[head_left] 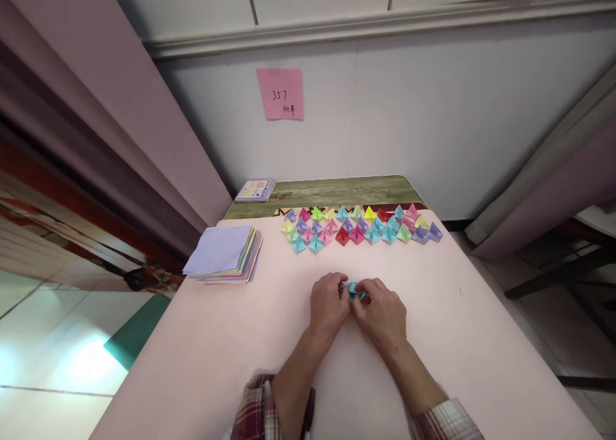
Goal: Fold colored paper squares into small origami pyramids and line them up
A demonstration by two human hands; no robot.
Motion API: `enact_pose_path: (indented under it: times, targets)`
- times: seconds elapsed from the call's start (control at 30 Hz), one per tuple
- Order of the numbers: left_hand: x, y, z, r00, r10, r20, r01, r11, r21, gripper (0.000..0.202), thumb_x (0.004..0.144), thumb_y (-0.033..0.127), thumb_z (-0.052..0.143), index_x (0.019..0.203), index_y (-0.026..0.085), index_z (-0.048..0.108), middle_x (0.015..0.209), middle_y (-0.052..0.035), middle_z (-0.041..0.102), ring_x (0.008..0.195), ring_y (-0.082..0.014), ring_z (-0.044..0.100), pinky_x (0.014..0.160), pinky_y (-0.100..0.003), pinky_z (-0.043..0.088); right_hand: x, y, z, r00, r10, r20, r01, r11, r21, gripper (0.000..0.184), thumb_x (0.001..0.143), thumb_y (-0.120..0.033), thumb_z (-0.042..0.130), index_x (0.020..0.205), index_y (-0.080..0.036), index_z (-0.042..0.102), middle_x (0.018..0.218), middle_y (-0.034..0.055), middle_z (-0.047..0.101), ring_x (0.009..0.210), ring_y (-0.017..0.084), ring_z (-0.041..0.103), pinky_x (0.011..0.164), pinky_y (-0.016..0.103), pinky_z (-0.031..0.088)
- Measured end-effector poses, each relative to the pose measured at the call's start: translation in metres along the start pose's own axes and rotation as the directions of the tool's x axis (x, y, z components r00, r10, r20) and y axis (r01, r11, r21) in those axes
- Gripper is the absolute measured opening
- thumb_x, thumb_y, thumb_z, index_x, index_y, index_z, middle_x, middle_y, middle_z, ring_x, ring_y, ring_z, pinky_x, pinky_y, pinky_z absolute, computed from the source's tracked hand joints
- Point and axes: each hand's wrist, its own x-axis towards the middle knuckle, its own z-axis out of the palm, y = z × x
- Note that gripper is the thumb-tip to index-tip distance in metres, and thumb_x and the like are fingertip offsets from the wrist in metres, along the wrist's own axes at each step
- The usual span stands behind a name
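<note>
A small blue folded paper piece [353, 288] is pinched between both hands over the middle of the table. My left hand [330, 302] grips its left side, fingers closed. On the other side my right hand [382, 310] holds the right side between thumb and fingers. My fingertips hide much of the piece, so its exact folded form does not show. Beyond my hands stand rows of finished-looking origami boats [357, 235] in pink, blue, purple, yellow, green and red. Left of them lies a stack of coloured paper sheets [219, 251], a lilac sheet on top.
The pink-covered table [269, 350] stands against a white wall. At its far edge is a green wood-patterned strip [337, 190], with a colourful packet [255, 190] at its left end. A pink note [280, 94] hangs on the wall. Curtains flank both sides.
</note>
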Motion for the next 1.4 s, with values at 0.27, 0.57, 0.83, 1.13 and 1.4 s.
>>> enact_pose_path:
  times: [0.27,0.57,0.83,1.13,1.4]
  targets:
    - [0.000,0.001,0.001,1.000,-0.023,-0.003,0.023,0.998,0.065,0.015,0.078,0.014,0.057,0.090,0.020,0.063,0.086,-0.0026,0.067,0.081,-0.0175,0.060,0.074,-0.030,0.042,0.000,0.000,0.002,0.999,-0.037,-0.014,0.037,0.999,-0.003,0.012,0.081,-0.023,0.058,0.082,-0.027,0.070,0.089,-0.0012,0.065,0.068,0.013,0.056,0.068,0.028,0.031]
    - [-0.002,0.008,-0.003,0.995,-0.096,0.037,0.077,0.934,0.349,0.017,0.087,0.028,0.050,0.076,0.020,0.060,0.081,-0.0045,0.065,0.079,-0.0201,0.059,0.065,-0.030,0.037,0.001,-0.002,0.004,0.998,-0.047,-0.044,0.046,0.999,-0.025,0.015,0.083,-0.023,0.056,0.074,-0.022,0.068,0.085,0.0003,0.064,0.074,0.014,0.058,0.072,0.030,0.031]
    - [0.002,0.005,0.002,0.996,-0.033,0.086,0.007,0.957,0.289,0.015,0.085,0.016,0.047,0.075,0.019,0.058,0.084,-0.0059,0.064,0.082,-0.0197,0.058,0.068,-0.030,0.038,-0.001,-0.004,0.005,0.998,-0.061,-0.023,0.061,0.998,-0.016,0.015,0.083,-0.022,0.054,0.073,-0.021,0.065,0.084,0.0015,0.064,0.076,0.015,0.058,0.075,0.031,0.033]
    - [0.000,-0.002,0.000,0.999,0.027,0.031,-0.036,0.946,0.323,0.014,0.085,0.021,0.050,0.073,0.020,0.057,0.078,-0.0053,0.062,0.078,-0.0208,0.056,0.065,-0.031,0.037,0.001,0.000,-0.008,0.998,0.062,0.008,-0.063,0.990,0.129,0.025,0.080,-0.034,0.056,0.103,-0.025,0.061,0.090,0.0004,0.066,0.069,0.014,0.061,0.057,0.025,0.036]
    - [-0.001,-0.001,-0.001,0.998,0.062,-0.001,-0.058,0.932,0.358,0.014,0.086,0.025,0.051,0.074,0.020,0.057,0.078,-0.0056,0.063,0.077,-0.0211,0.056,0.065,-0.031,0.035,0.006,0.009,-0.015,0.979,0.170,0.108,-0.188,0.965,0.183,0.017,0.084,-0.038,0.052,0.078,-0.024,0.060,0.058,-0.0038,0.060,0.051,0.014,0.056,0.048,0.023,0.033]
